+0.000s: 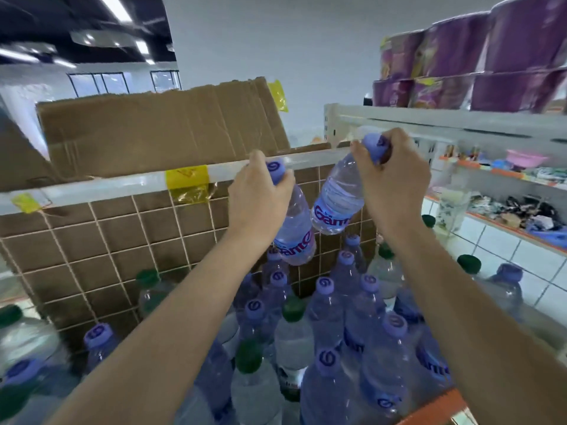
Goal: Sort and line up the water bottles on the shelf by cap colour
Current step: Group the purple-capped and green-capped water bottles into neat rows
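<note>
My left hand [259,194] grips a purple-capped water bottle [296,231] by its neck, holding it in the air above the shelf. My right hand [389,179] grips a second purple-capped bottle [337,197] by its cap, tilted with its base towards the left. Both bottles hang close together over the back of the shelf. Below them stand several purple-capped bottles [325,305] in rows, mixed with several green-capped bottles [293,314].
A cardboard sheet [147,136] behind a wire grid [107,240] forms the back wall at left. To the right, a shelf edge [429,118] carries purple packs [491,72]. An orange shelf lip [435,409] lies at bottom right.
</note>
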A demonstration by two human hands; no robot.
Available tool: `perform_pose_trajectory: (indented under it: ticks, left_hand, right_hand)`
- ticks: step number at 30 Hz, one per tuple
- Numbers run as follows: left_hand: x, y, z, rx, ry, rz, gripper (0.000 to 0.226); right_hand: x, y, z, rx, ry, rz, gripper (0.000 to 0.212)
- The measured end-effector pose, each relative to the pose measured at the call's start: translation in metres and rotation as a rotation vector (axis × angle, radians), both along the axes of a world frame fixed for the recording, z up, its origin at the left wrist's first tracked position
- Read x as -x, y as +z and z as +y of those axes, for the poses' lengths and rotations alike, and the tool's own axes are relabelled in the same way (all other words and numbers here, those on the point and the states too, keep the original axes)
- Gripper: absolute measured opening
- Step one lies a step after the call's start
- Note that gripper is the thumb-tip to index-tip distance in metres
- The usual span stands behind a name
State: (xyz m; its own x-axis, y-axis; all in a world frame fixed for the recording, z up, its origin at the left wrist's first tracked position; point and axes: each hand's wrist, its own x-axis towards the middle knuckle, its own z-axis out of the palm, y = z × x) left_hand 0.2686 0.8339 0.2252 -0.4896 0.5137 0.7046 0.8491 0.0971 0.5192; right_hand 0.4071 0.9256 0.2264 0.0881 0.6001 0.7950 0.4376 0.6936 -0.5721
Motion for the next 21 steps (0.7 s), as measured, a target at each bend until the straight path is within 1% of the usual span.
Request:
perform_pose_trajectory:
  ticks: [3,7,13,15,17,21]
  left_hand:
    - [-0.01,-0.014,0.033,0.135,-0.011,-0.028,0.027]
    - [-0.014,-0.035,0.068,0.326,-0.022,-0.052,0.026]
    - [-0.011,-0.063,0.103,0.631,-0.031,-0.123,0.021]
    - [-0.007,-0.072,0.11,0.731,-0.057,-0.128,0.015]
    - [-0.005,-0.079,0.115,0.843,-0.073,-0.121,0.013]
    - [-0.003,-0.088,0.12,1.02,-0.076,-0.08,0.023]
  right_hand:
    - [-0.006,-0.01,0.035,0.002,-0.03,-0.069,0.03]
    - [-0.017,-0.018,0.08,0.026,0.003,-0.137,0.03]
    - [-0.025,-0.035,0.133,0.171,0.057,-0.289,0.026]
    - [-0.024,-0.045,0.146,0.242,0.098,-0.379,0.024]
    - [-0.022,-0.056,0.159,0.347,0.12,-0.502,0.024]
    - [-0.016,-0.076,0.174,0.528,0.112,-0.83,0.025]
